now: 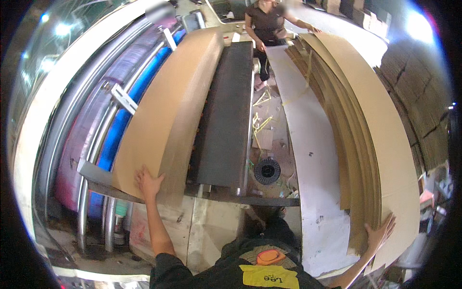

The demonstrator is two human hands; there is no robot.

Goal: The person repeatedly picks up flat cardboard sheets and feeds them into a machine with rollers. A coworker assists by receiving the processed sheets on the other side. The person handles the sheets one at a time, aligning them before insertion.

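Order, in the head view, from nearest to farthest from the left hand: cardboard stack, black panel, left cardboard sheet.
1. Left cardboard sheet: touching the left hand.
2. Black panel: right of the sheet.
3. Cardboard stack: far right.

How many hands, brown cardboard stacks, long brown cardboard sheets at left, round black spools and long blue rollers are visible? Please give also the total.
Wearer's bare left hand and right hand: 2
Co-worker's hands: 2
Stack of brown cardboard sheets, right side: 1
Long brown cardboard sheet under left hand: 1
Round black spool: 1
Long blue roller: 1
Total: 8
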